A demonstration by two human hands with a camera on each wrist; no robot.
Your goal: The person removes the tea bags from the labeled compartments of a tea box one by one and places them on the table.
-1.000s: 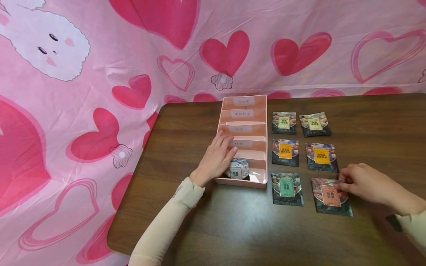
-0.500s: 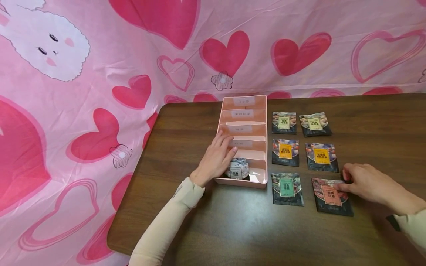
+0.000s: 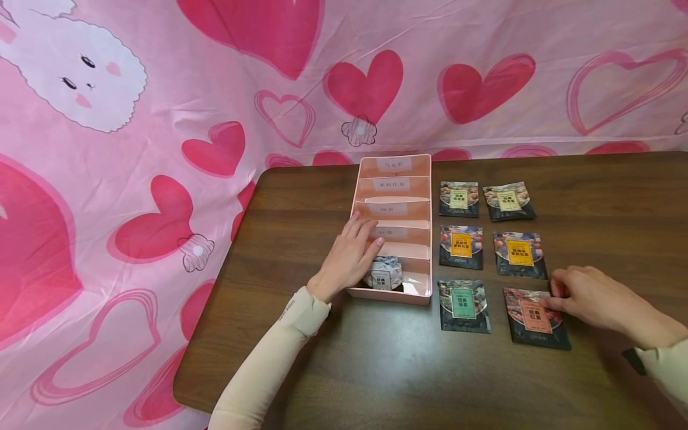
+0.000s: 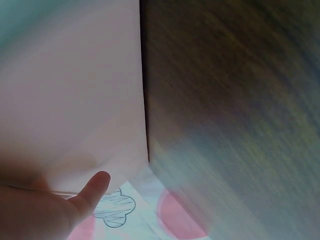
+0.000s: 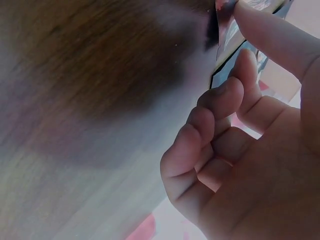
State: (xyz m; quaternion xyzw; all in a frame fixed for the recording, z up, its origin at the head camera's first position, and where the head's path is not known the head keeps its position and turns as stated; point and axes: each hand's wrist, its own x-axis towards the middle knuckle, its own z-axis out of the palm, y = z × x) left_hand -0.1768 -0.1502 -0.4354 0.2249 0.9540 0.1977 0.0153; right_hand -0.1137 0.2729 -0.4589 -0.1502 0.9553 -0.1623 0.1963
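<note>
In the head view, a pink divided box [image 3: 389, 294] with paper labels stands at the table's middle. My left hand [image 3: 346, 257] rests over its left rim, fingers reaching across the compartments; the left wrist view shows one finger [image 4: 92, 192] extended along the box wall. A pale patterned tea sachet [image 3: 383, 275] sits in the nearest compartment, partly behind that hand. At the right, my right hand [image 3: 596, 295] holds the upper right corner of a tea sachet with a pinkish-red label [image 3: 534, 319], thumb on top. Its other fingers [image 5: 182, 150] are curled in the right wrist view.
More tea sachets lie in rows right of the box: one green-labelled sachet [image 3: 463, 306], two yellow-labelled sachets [image 3: 461, 246], and two pale-green-labelled sachets [image 3: 458, 199]. All this is on a dark wooden table [image 3: 398, 370]. Behind hangs a pink heart-patterned cloth [image 3: 419, 36].
My right hand's index finger has shifted slightly at the corner of the red-labelled sachet, whose position is almost the same. My left hand and the box have stayed put.
</note>
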